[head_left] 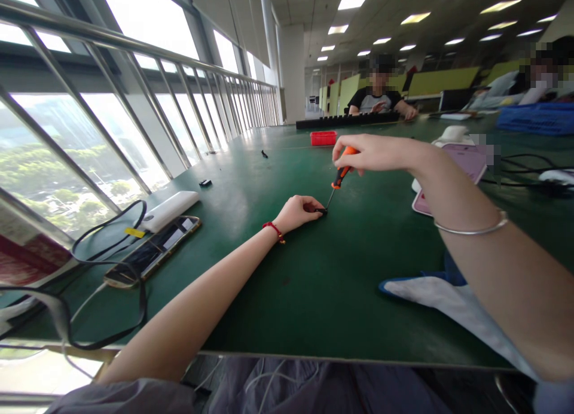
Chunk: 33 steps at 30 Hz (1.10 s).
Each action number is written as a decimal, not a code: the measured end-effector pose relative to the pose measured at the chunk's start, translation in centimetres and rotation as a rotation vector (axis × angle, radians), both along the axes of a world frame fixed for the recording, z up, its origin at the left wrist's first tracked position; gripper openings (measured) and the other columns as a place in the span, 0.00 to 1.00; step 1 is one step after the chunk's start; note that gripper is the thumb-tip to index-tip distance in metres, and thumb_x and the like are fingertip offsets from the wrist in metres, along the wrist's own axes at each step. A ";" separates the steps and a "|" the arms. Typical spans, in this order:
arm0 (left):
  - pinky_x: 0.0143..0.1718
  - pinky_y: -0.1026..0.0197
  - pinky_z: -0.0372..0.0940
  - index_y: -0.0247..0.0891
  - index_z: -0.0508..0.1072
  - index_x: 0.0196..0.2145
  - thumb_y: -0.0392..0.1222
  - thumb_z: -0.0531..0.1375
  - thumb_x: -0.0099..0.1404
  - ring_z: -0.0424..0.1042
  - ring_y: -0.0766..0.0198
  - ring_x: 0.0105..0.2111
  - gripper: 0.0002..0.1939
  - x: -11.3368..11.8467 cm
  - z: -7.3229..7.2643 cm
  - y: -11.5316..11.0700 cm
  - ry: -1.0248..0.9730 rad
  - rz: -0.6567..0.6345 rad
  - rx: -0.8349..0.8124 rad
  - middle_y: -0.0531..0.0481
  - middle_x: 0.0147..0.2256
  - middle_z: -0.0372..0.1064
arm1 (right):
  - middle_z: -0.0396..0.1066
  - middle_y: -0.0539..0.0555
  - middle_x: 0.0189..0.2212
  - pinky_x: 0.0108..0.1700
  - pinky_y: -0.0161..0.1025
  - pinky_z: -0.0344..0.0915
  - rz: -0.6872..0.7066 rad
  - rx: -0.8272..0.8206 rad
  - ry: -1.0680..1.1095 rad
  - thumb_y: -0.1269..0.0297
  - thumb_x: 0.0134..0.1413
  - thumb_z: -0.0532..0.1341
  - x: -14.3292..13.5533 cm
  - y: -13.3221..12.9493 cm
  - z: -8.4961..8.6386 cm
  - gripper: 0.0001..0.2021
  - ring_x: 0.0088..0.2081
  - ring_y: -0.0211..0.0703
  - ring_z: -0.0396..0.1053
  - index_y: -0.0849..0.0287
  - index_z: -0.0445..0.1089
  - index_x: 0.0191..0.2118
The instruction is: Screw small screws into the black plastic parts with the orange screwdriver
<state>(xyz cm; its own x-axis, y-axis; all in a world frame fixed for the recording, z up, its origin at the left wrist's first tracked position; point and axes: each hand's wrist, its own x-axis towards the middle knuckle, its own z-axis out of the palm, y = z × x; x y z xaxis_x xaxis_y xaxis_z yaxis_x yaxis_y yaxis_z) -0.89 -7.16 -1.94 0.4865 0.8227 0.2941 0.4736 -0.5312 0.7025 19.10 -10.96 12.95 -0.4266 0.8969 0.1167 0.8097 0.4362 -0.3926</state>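
Note:
My right hand (pixel 365 152) is closed around the orange and black handle of a screwdriver (pixel 342 173), which leans with its shaft pointing down and to the left. Its tip meets a small black part (pixel 321 210) on the green table. Low on the tabletop, my left hand (pixel 299 213) pinches that black part between thumb and fingers. Most of the part is covered by the fingertips, so its exact kind cannot be made out.
A red box (pixel 323 139) stands farther back, before a long black strip (pixel 350 121). Small black pieces (pixel 205 183) lie left of centre. A phone (pixel 155 252), white power bank (pixel 170 210) and cables are at left. At right are a pink phone stand (pixel 461 163) and cloth (pixel 430 291). A person sits opposite.

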 end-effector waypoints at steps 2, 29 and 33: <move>0.30 0.67 0.66 0.34 0.78 0.34 0.40 0.62 0.54 0.71 0.66 0.28 0.10 0.0 0.0 0.0 0.001 -0.001 0.002 0.48 0.29 0.75 | 0.66 0.50 0.23 0.31 0.37 0.58 -0.007 -0.038 0.007 0.48 0.59 0.50 0.0 -0.1 0.0 0.16 0.25 0.40 0.64 0.55 0.65 0.39; 0.31 0.66 0.66 0.33 0.78 0.35 0.40 0.62 0.55 0.72 0.66 0.29 0.11 -0.1 -0.1 0.1 0.024 0.005 0.013 0.48 0.30 0.75 | 0.67 0.51 0.28 0.30 0.35 0.59 -0.010 0.000 -0.009 0.56 0.56 0.56 0.0 0.0 0.0 0.11 0.25 0.37 0.64 0.56 0.63 0.41; 0.32 0.66 0.66 0.33 0.78 0.35 0.40 0.62 0.55 0.72 0.66 0.29 0.10 -0.1 -0.1 0.0 0.011 0.000 0.006 0.48 0.30 0.76 | 0.61 0.49 0.20 0.28 0.36 0.58 -0.020 -0.039 -0.015 0.51 0.61 0.48 0.0 -0.2 0.0 0.15 0.22 0.38 0.62 0.57 0.64 0.39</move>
<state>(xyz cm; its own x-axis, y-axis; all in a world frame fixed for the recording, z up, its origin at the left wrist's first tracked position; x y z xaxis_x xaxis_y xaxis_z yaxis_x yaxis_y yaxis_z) -0.98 -7.12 -2.01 0.4897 0.8208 0.2940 0.4810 -0.5356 0.6941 19.09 -11.12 12.92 -0.4102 0.9089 0.0752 0.8239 0.4047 -0.3967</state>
